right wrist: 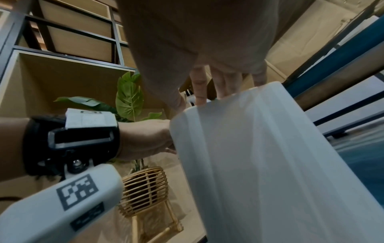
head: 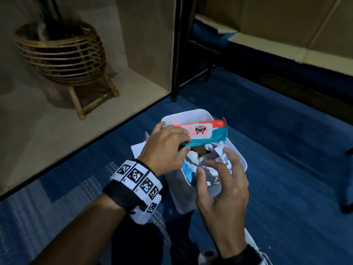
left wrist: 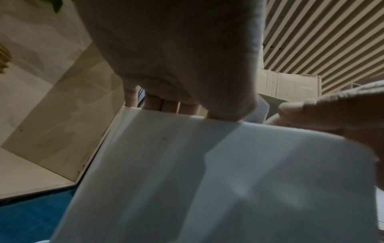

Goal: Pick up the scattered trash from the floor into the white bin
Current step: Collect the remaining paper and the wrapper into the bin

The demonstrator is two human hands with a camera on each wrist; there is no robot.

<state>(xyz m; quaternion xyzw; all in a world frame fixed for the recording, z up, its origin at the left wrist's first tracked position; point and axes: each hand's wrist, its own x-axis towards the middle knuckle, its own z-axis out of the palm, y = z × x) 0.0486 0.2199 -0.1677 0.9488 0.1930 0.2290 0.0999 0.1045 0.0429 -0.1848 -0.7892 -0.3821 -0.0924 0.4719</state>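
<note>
My left hand (head: 165, 148) is pinching one end of a teal and red plastic wipes packet (head: 207, 133), holding it flat over the white plastic bin (head: 239, 155) so it'll drop onto the crumpled paper (head: 210, 150). My right hand (head: 223, 185) is hovering beside it, fingers loosely spread, holding nothing, probably ready to push it down.

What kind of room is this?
Probably a living room or office lounge: blue patterned carpet, a potted plant in a woven rattan basket stand inside a pale wooden shelf unit, and a small white plastic bin of rubbish.
</note>
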